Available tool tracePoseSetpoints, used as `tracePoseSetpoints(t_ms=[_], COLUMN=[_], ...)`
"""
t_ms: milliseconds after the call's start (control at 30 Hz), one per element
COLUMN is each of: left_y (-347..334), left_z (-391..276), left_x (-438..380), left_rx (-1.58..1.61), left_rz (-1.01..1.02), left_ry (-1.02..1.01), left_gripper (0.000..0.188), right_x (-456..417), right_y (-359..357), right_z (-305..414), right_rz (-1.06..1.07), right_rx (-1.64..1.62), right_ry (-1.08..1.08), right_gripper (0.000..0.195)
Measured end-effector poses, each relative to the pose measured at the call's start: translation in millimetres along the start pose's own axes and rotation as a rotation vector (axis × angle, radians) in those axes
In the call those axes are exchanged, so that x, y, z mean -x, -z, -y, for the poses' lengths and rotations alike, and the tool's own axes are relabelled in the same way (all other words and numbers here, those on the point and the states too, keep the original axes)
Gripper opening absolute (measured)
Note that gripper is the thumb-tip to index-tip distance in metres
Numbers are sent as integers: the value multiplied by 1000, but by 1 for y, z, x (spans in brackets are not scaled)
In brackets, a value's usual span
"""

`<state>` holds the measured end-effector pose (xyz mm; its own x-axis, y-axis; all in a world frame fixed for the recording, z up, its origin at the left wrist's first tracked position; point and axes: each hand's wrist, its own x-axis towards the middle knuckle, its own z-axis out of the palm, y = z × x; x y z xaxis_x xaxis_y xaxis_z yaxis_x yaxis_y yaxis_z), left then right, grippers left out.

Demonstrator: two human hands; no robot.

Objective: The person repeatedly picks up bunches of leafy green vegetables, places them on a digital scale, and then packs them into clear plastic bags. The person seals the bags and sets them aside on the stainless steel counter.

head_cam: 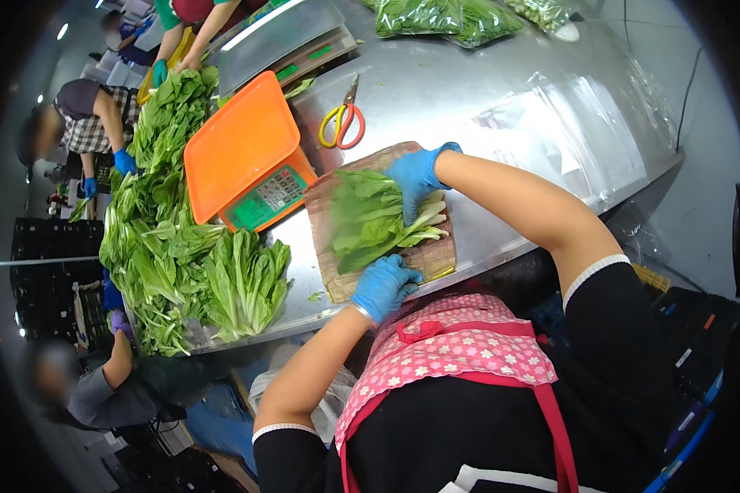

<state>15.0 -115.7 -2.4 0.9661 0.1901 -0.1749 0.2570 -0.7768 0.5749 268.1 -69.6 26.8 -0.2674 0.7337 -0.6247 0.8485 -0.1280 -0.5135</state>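
Note:
A bunch of leafy greens [370, 215] with pale stems lies on a brown woven cloth [327, 259] before me. My right hand [416, 179], in a blue glove, grips the bunch from above near its stem end, with the thumb across the stems. At the cloth's near edge my left hand [385, 286], also gloved in blue, has its fingers curled; whether they pinch the cloth is hidden. Just beyond the cloth stands an orange weighing scale [243, 148] with a green keypad panel. Scissors [343, 120] with one yellow and one red handle lie past the cloth.
Loose greens [160, 246] are heaped along the left of the steel table [407, 92]. Clear plastic bags [567, 135] lie at right; bagged greens [444, 21] sit at the far side. A second scale [290, 49] stands behind the orange one. Several gloved co-workers are at the left.

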Motion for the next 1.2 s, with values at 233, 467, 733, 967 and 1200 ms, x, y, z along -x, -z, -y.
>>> tracePoseSetpoints(t_ms=[233,467,733,967,1200], left_y=[6,-17,48,44,65], left_z=[17,12,-9,27,26], left_x=[-4,0,44,43,30], left_rx=[-324,-603,-467,-111,-107], left_rz=[-138,-199,-427,-338,-153], left_ry=[-213,-222,-239,-301,-240], left_gripper=[17,17,12,18,13], right_x=[-6,-1,-5,14,-13], right_y=[-3,-4,-88,-56,-65], right_z=[-6,2,53,43,29], right_rz=[39,-86,-112,-22,-688], right_rx=[-152,-125,25,-450,-258], right_ry=[73,-64,130,148,9], right_gripper=[68,66,75,86,28])
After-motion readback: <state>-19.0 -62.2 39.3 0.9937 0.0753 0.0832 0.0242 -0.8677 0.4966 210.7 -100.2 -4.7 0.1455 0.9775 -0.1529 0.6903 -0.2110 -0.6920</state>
